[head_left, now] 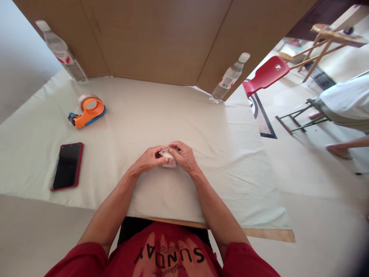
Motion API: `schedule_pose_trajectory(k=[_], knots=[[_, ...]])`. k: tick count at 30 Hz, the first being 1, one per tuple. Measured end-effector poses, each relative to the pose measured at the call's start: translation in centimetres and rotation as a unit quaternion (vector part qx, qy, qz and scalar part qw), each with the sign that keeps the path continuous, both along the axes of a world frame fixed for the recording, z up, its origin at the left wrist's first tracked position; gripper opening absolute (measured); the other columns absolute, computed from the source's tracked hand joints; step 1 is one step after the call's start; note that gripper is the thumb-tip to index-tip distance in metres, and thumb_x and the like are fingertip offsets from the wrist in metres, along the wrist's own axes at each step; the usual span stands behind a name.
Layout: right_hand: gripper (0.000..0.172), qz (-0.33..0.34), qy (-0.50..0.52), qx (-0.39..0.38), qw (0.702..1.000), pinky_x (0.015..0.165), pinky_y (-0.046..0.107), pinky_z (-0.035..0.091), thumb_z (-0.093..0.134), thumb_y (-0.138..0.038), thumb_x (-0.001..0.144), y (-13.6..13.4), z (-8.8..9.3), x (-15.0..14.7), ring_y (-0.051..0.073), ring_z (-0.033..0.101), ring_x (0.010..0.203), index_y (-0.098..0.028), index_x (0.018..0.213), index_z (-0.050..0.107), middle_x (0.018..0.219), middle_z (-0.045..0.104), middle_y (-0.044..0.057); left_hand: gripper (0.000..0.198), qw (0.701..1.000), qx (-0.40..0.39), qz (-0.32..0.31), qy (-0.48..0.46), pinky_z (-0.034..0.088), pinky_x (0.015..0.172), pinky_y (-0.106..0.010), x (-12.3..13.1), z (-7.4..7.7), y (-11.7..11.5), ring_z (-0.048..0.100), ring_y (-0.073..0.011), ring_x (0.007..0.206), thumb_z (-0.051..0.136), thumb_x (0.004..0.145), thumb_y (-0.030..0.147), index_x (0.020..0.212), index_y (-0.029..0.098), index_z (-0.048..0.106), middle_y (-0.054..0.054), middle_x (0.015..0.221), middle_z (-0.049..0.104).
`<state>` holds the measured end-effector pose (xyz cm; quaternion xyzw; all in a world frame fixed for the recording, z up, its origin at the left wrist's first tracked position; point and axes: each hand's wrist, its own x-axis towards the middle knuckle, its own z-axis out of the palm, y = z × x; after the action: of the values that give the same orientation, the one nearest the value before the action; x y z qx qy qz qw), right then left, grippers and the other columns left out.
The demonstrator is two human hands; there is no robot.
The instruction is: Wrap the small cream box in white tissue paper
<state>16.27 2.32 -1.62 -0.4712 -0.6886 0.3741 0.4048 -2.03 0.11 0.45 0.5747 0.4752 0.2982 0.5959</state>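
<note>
A small whitish packet with reddish print [169,162] is held between both hands near the front middle of the cloth-covered table. My left hand [150,158] grips its left side, thumb along the near face. My right hand [184,156] closes on the right and upper part, its thumb pressing on top. The fingers cover much of the packet, so its exact kind and contents cannot be made out. Some dark spots show between the fingers and the packet.
An orange and blue tape dispenser [90,111] and a red-cased phone [67,166] lie to the left. Water bottles stand at back left [65,55] and back right [229,79], before a cardboard screen [155,42]. Beyond the table's right side are a red chair [268,75] and a seated person [346,104].
</note>
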Motion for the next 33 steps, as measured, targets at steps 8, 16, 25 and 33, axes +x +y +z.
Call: schedule_pose_trajectory(k=[8, 16, 25, 33], knots=[[0.014, 0.058, -0.009, -0.063, 0.996, 0.074, 0.031, 0.049, 0.058, -0.028, 0.082, 0.3, 1.5, 0.8, 0.017, 0.061, 0.079, -0.023, 0.08, 0.07, 0.086, 0.068, 0.003, 0.046, 1.0, -0.017, 0.009, -0.023, 0.051, 0.076, -0.027, -0.1, -0.6, 0.2, 0.067, -0.019, 0.084, 0.069, 0.074, 0.032, 0.117, 0.016, 0.071, -0.005, 0.091, 0.073], [0.021, 0.155, -0.109, 0.001, 0.982, 0.096, 0.042, 0.048, 0.066, -0.035, 0.087, -1.0, 2.8, 2.2, 0.025, 0.065, 0.106, -0.024, 0.104, 0.072, 0.112, 0.07, 0.008, 0.047, 0.999, 0.012, 0.016, 0.026, 0.049, 0.071, -0.027, -0.1, -0.1, 0.2, 0.065, -0.0182, 0.08, 0.066, 0.079, 0.041, 0.116, 0.012, 0.071, -0.007, 0.091, 0.074], [0.024, 0.071, -0.042, 0.023, 0.996, 0.098, 0.04, 0.05, 0.065, -0.034, 0.087, -2.1, 0.4, 1.5, 0.023, 0.064, 0.109, -0.025, 0.11, 0.067, 0.119, 0.068, 0.009, 0.052, 0.996, 0.024, 0.062, 0.058, 0.046, 0.065, -0.025, 0.3, -0.1, 0.0, 0.062, -0.0156, 0.074, 0.065, 0.075, 0.04, 0.118, 0.011, 0.069, -0.005, 0.088, 0.07], [0.027, 0.071, -0.014, -0.015, 0.997, 0.092, 0.037, 0.051, 0.066, -0.037, 0.086, -1.8, 0.3, 1.4, 0.021, 0.065, 0.104, -0.024, 0.109, 0.066, 0.116, 0.069, 0.008, 0.056, 0.995, 0.026, 0.075, 0.06, 0.048, 0.066, -0.025, 0.3, -0.4, 0.2, 0.063, -0.0162, 0.074, 0.067, 0.075, 0.041, 0.122, 0.012, 0.068, -0.004, 0.088, 0.071]])
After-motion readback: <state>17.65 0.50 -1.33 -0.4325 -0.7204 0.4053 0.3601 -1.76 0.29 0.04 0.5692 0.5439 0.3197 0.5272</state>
